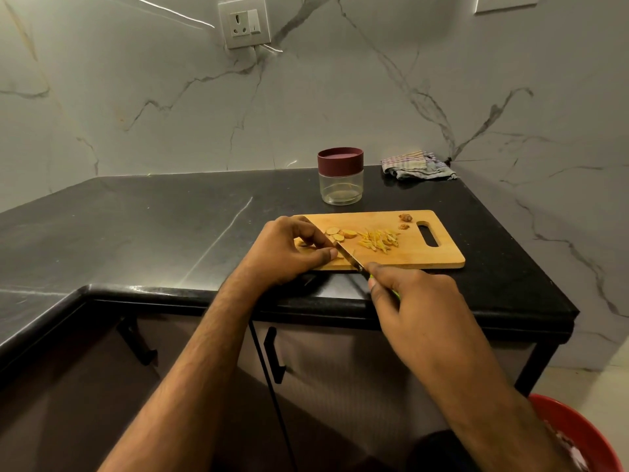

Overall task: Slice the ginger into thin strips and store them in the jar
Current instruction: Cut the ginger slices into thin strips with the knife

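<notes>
Roughly midway, the job reads as part cut and part still to do. The left hand [289, 248] pinches a small piece of pale yellow ginger [301, 242] against the light wooden cutting board with a handle slot [439, 257], fingertips curled down on it and thumb stretched toward the blade. The right hand [408, 294] is wrapped round the green handle of a small kitchen knife [350, 258], forefinger laid along the top, and the dark blade runs from that hand up to the left thumb, its tip at the pinched piece.

Just beyond the left fingers lie a few round ginger slices [340, 234], not yet cut into strips. Farther out, past the knife tip and ahead of the right hand, sits a loose heap of thin yellow ginger strips [379, 240], so a fair share of the slicing appears done. Two small brown ginger knobs [405, 221] rest near the handle slot, probably trimmings.

The clear glass jar with a maroon screw lid [340, 175] stands on the black stone counter [170, 216] beyond the board, well ahead of both hands, its lid still on. Whether the yellowish trace at its base is ginger, I cannot tell. Left, by my reckoning: finish the slices, open the jar, move the strips in.
</notes>
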